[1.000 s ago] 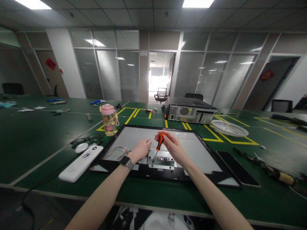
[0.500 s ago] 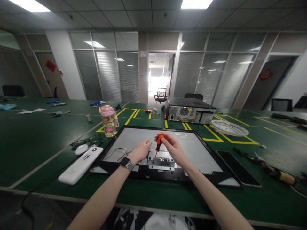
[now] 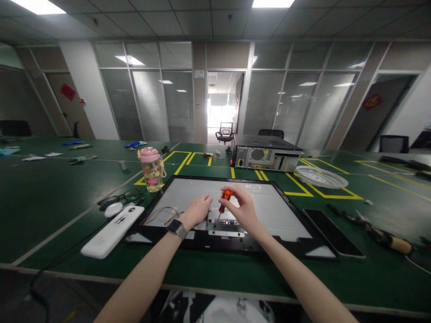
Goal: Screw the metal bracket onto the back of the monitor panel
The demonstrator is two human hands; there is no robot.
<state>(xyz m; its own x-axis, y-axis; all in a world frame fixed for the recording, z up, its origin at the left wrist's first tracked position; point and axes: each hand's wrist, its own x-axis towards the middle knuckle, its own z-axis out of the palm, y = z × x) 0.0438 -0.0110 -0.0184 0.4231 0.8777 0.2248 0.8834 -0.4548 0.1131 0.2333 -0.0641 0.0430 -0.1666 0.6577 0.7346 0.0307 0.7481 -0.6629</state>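
Note:
A flat panel [image 3: 276, 204] with a black frame lies on the green table, a metal bracket [image 3: 226, 233] near its front edge. My right hand [image 3: 243, 207] is closed round the handle of an orange and black screwdriver [image 3: 225, 200], whose shaft slants down to the bracket. The tip is too small to make out. Flat on the panel, just left of the bracket, rests my left hand [image 3: 198, 211], with a watch on the wrist and nothing visible in it. Thin wires [image 3: 161, 211] lie on the panel's left part.
Left of the panel are a white power bank [image 3: 111, 233], glasses [image 3: 126, 196] and a pink-lidded bottle [image 3: 151, 170]. Behind it stands a computer case [image 3: 266, 154]. To the right lie a white basket [image 3: 321, 176], a black phone [image 3: 333, 232] and a cable bundle [image 3: 384, 237].
My right hand's fingers have shifted on the screwdriver handle, and the handle has moved slightly right. My left hand stays in place. The camera view has shifted a little.

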